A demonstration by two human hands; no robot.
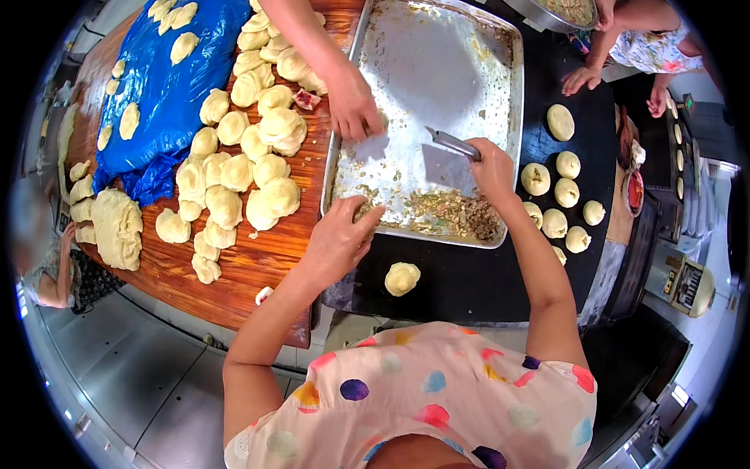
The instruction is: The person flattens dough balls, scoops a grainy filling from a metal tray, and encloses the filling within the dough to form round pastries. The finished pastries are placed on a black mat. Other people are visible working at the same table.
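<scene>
A large metal tray [426, 66] lies before me, with chopped filling [445, 211] and darker minced filling [480, 219] along its near edge. My right hand [492, 168] is closed round a metal spatula [455, 144], held above the tray. At the tray's near left corner my left hand [340, 238] is curled, palm up. Some filling shows between its thumb and fingers; what lies under it is hidden. A dough ball [402, 279] sits on the black surface just below the tray. Several shaped buns [555, 223] stand right of the tray.
Another person's hand [355, 105] reaches over the tray's left edge. Many dough pieces [226, 205] cover the wooden table [176, 270], beside a blue plastic sheet [176, 86] and a dough slab [117, 227]. At upper right, a co-worker's hand [582, 78] rests on the black surface, near a metal pan [539, 12].
</scene>
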